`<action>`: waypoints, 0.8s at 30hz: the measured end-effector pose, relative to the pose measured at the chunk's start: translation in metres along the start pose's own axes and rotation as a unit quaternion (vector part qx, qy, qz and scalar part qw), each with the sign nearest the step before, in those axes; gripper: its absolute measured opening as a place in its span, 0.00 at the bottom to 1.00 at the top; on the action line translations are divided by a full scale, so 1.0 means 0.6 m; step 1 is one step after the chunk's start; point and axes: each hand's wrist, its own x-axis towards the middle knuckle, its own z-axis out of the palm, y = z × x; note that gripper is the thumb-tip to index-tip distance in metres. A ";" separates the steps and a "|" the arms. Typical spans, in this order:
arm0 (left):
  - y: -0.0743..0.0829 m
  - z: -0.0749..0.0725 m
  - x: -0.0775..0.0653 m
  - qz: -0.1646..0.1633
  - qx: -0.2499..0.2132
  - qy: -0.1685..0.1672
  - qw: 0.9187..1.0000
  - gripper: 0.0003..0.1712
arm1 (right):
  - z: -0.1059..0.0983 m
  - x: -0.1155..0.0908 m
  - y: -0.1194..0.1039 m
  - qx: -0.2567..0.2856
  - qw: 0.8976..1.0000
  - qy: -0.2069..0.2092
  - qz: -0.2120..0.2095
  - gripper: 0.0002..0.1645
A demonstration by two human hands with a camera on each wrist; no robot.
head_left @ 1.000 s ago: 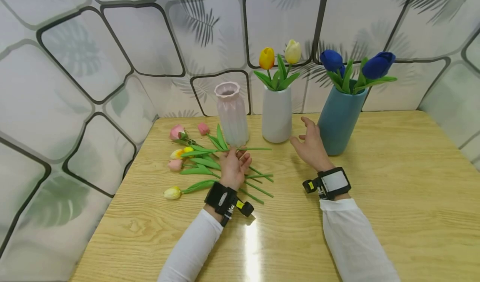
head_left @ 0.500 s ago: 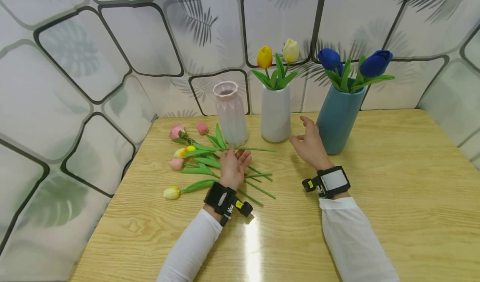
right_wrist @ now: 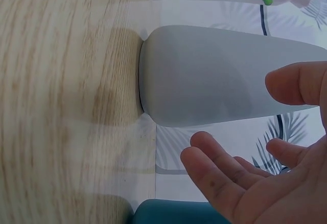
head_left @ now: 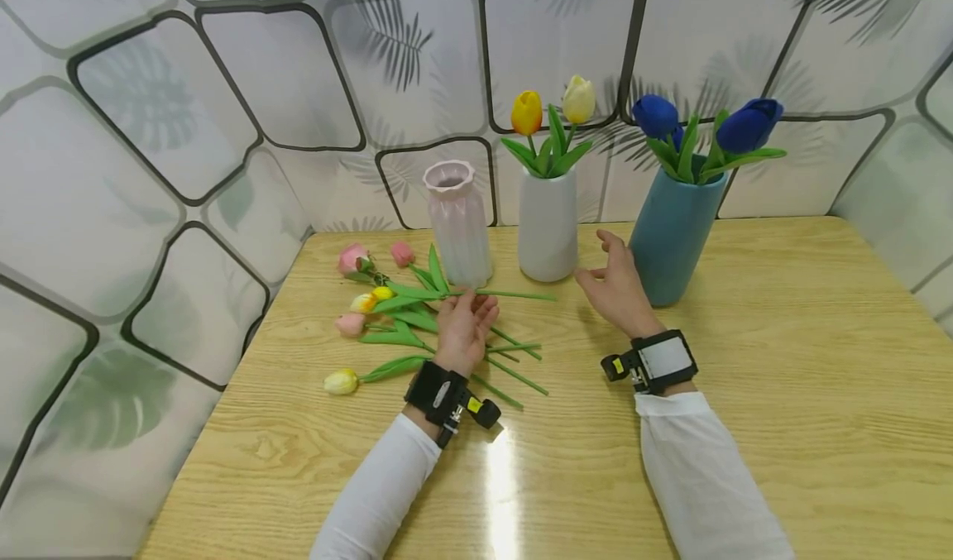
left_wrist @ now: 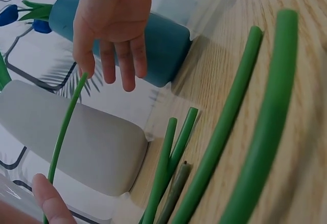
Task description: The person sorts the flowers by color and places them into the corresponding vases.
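Note:
My left hand (head_left: pixel 463 328) pinches the green stem (head_left: pixel 517 294) of a yellow tulip (head_left: pixel 365 303) between thumb and fingers, just in front of the pale pink vase (head_left: pixel 460 229). In the left wrist view this stem (left_wrist: pixel 65 124) stands off the table, above the other stems (left_wrist: pixel 225 132). The tulip's bloom lies at the left among the loose flowers. My right hand (head_left: pixel 618 287) holds nothing, fingers apart and loosely bent, between the white vase (head_left: pixel 548 229) and the blue vase (head_left: pixel 673 241). In the right wrist view the thumb (right_wrist: pixel 294 83) overlaps the white vase.
Loose flowers lie around my left hand: a pink rose (head_left: pixel 354 260), pink tulips (head_left: pixel 403 253) and a pale yellow tulip (head_left: pixel 342 382). The white vase holds an orange-yellow tulip (head_left: pixel 526 113) and a cream one (head_left: pixel 578 101). Blue tulips (head_left: pixel 748 127) stand in the blue vase. A patterned wall backs the table.
The pinched tulip has slid slightly to the right, its bloom and stem end both shifted. My left hand has hardly moved, and my right hand stays in place.

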 end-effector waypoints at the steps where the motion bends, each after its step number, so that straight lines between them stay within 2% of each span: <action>1: -0.001 0.000 0.000 0.002 0.003 -0.002 1.000 0.04 | 0.000 0.000 0.000 0.000 1.000 0.000 0.000 0.44; 3: -0.001 0.000 0.000 0.008 0.009 -0.008 1.000 0.04 | 0.000 0.000 -0.001 0.001 1.000 -0.001 0.000 0.44; 9: -0.002 0.002 -0.006 0.039 0.034 -0.028 0.998 0.17 | 0.000 -0.001 -0.001 0.001 1.000 -0.003 0.001 0.43; 18: -0.001 0.006 -0.012 0.092 0.057 -0.041 0.993 0.12 | 0.004 0.001 0.001 0.002 1.000 -0.008 0.004 0.44; 21: -0.002 0.007 -0.015 0.128 0.074 -0.046 0.988 0.10 | 0.003 0.001 0.000 0.001 1.000 -0.008 0.006 0.44; 24: -0.003 0.005 -0.018 0.180 0.110 -0.064 0.975 0.10 | 0.002 0.000 0.000 -0.001 1.000 -0.010 0.006 0.44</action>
